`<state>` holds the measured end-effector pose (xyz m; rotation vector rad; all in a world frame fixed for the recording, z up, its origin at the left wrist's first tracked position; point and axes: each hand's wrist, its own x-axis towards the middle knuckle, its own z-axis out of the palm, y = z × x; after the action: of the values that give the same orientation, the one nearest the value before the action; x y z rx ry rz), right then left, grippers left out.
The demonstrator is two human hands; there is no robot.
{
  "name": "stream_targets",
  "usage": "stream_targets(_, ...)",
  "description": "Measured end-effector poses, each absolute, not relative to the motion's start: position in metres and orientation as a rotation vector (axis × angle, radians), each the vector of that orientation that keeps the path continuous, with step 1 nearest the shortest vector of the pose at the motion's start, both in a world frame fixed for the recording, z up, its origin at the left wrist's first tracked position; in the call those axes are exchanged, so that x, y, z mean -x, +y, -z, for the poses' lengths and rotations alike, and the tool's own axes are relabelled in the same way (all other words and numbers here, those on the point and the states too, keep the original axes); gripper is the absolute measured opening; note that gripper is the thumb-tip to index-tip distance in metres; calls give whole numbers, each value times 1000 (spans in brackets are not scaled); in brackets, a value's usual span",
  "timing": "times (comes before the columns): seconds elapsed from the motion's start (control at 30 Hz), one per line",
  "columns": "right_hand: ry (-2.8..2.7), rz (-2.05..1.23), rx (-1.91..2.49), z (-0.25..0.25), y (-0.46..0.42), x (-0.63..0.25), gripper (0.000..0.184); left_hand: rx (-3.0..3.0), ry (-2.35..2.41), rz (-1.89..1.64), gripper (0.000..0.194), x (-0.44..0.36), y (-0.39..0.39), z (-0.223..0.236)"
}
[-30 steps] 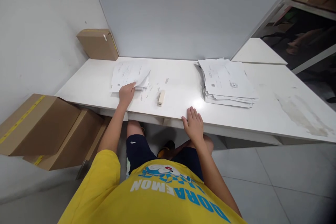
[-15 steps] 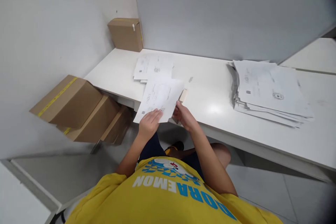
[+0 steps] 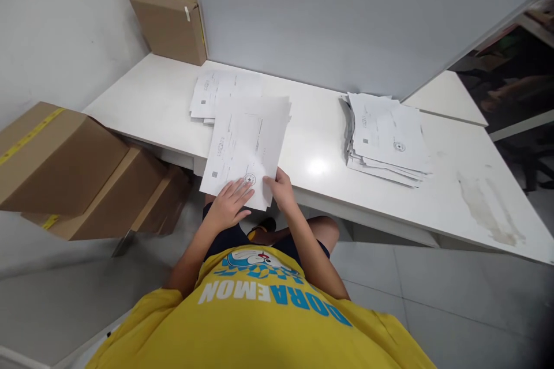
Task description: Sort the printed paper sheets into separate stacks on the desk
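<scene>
A printed white paper sheet (image 3: 249,138), with a round dark stamp mark low on it, sticks out over the front edge of the table. My left hand (image 3: 227,203) lies flat on its lower part, fingers spread beside the mark. At the lower right edge of the sheet, my right hand (image 3: 280,189) pinches the paper, thumb on top and fingers underneath. Behind it lies a small pile of printed papers (image 3: 223,91), partly covered by the sheet. A thicker stack of papers (image 3: 385,132) stands farther right, its top page also bearing a round mark.
The white table (image 3: 311,121) runs along a grey partition (image 3: 324,17). A cardboard box (image 3: 168,26) stands in the back left corner. More taped cardboard boxes (image 3: 64,167) are piled left of the table. Towards the table's right end there is a brownish smear (image 3: 489,207).
The camera view has shifted to the right. My right hand has come onto the sheet's edge, and the cream block that was beside it no longer shows. My left hand's fingers have spread.
</scene>
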<state>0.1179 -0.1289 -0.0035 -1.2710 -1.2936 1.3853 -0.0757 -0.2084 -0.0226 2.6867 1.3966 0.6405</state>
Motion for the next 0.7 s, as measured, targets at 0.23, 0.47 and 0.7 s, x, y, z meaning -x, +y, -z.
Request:
stream_targets(0.23, -1323, -1259, 1257, 10, -146, -151, 40, -1898, 1769, -1320, 71, 94, -183, 21)
stream_targets(0.47, -1338, -1260, 1293, 17, -158, -168, 38, -1387, 1495, -1339, 73, 91, -152, 21)
stream_targets(0.7, -1379, -1247, 1273, 19, -174, -185, 36, -1171, 1468, -1376, 50, 74, -170, 18)
